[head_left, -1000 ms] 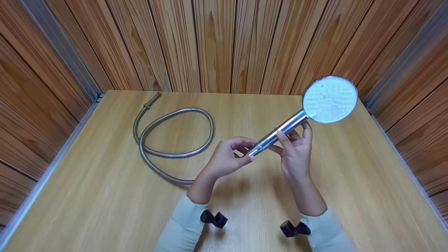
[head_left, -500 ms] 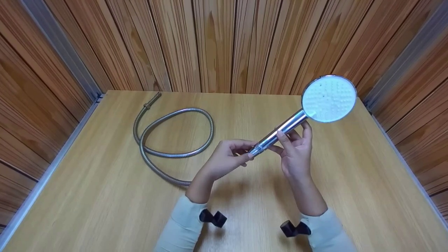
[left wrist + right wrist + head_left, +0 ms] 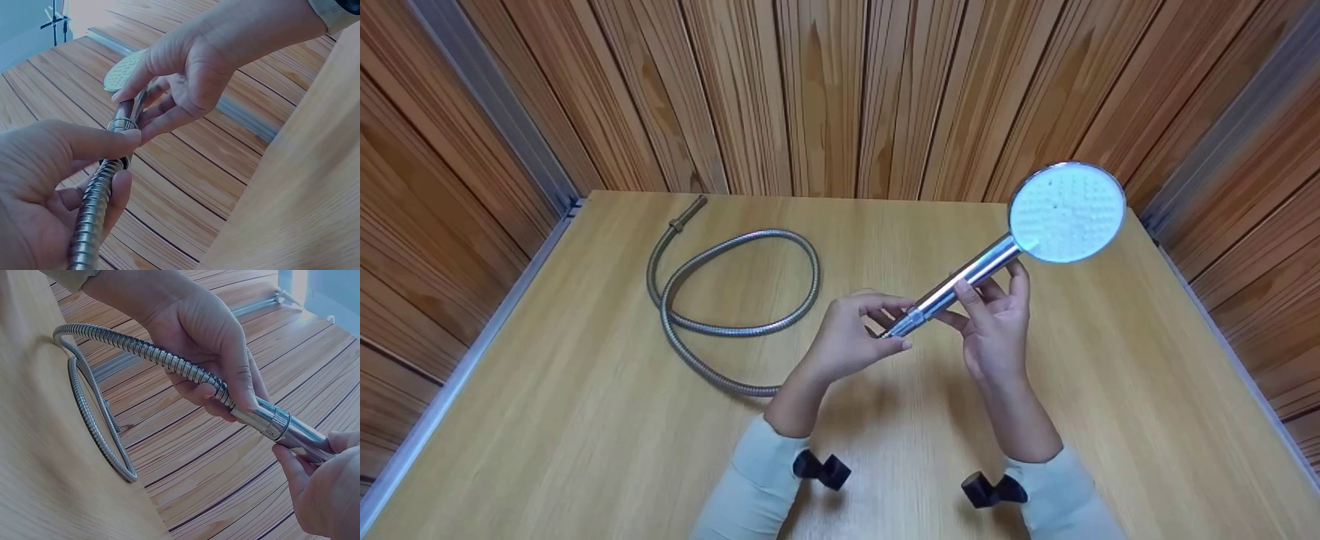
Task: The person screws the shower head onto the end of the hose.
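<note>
A chrome hand shower (image 3: pixel 1067 212) with a round white spray face tilts up to the right above the table in the head view. My right hand (image 3: pixel 996 330) holds its handle between thumb and fingers. At the handle's lower end is my left hand (image 3: pixel 844 337), thumb and fingers around the end of a ribbed metal shower hose (image 3: pixel 93 219). The hose's smooth chrome nut (image 3: pixel 251 421) meets the handle end, with the left thumb on it in the right wrist view. From there the hose droops to the table, partly hidden by the left wrist in the head view.
The remaining hose (image 3: pixel 816 274) lies in a loop on the wooden table (image 3: pixel 585 450), its free end with a small fitting (image 3: pixel 676 225) near the back left edge. Wood-plank walls (image 3: pixel 817 97) enclose the back and sides. Black wrist mounts (image 3: pixel 821 470) stick out from the sleeves.
My left thumb and fingers shift around the nut at the handle's end, the thumb now farther along and more extended. The right hand and the hand shower stay almost still.
</note>
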Demonstrator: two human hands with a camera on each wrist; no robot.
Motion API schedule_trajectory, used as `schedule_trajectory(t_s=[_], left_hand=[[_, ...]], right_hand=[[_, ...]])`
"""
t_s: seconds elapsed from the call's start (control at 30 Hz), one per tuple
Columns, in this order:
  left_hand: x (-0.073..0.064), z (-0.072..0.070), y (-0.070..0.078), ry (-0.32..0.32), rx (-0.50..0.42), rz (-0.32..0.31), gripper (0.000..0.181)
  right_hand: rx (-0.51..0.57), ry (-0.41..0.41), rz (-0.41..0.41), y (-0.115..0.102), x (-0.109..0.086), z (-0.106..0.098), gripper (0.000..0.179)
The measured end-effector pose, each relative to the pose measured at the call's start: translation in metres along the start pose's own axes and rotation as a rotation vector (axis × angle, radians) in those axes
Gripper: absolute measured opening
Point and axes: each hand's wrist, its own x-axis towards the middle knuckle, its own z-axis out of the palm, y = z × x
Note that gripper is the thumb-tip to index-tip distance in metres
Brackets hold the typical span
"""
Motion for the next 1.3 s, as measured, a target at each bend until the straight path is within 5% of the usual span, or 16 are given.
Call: schedule_trajectory(t_s=[0.27,0.67,0.8,1.03,1.3], left_hand=[[0.0011,-0.0013,-0.0002,-0.079,-0.103,0.013,0.03],[-0.0007,0.0026,-0.0009,0.061,-0.012,0.02,0.037],[-0.0004,0.0018,-0.0006,0.022,-0.024,0.043,0.036],[0.0017,-0.0018,-0.0018,-0.113,-0.183,0.033,0.031],[0.0003,-0.0002,0.0006,-0.056,-0.11,0.062,0.031]], right_hand=[[0.021,0.0,-0.008,-0.0001,0.0006,-0.0012,0.067],[0.007,-0.013,-0.012,-0.0002,-0.0009,0.0003,0.067],[0.0,-0.013,-0.015,-0.0017,-0.0007,-0.0003,0.065],[0.046,-0.008,-0.038,-0.0053,0.0008,-0.0009,0.065],[0.064,-0.008,-0.03,-0.0056,0.0011,0.0004,0.064]])
